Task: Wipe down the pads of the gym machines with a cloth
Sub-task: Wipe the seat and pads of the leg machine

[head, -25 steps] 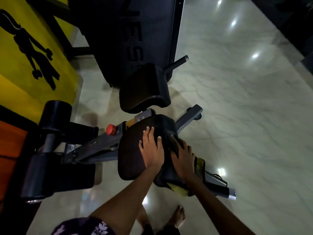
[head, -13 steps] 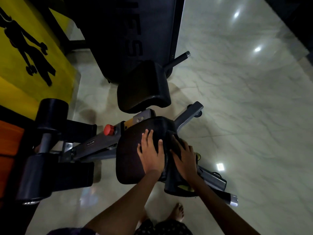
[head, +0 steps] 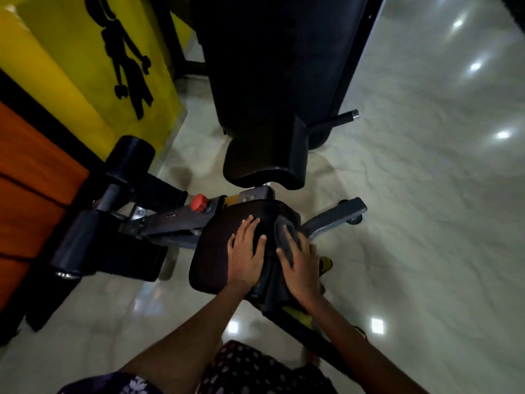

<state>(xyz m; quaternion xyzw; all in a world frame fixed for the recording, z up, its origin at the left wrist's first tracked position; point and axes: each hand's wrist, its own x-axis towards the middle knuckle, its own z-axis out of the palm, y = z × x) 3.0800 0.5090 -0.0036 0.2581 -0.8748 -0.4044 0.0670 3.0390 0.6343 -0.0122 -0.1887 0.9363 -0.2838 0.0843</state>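
Your left hand lies flat, fingers straight, on the soft, dark, rounded seat pad. Your right hand, fingers spread, presses the dark, crumpled cloth on the pad's right side.

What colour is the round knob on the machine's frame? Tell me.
Red knob, clearest in the head view.

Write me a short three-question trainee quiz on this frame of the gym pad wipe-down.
1. True or false: the left hand lies flat on the seat pad.
2. Which hand presses the cloth? A) left B) right C) neither
3. What colour is the knob on the machine's frame?

Key: 1. True. 2. B: the right hand has the dark cloth under its fingers, at the pad's right edge. 3. Red.
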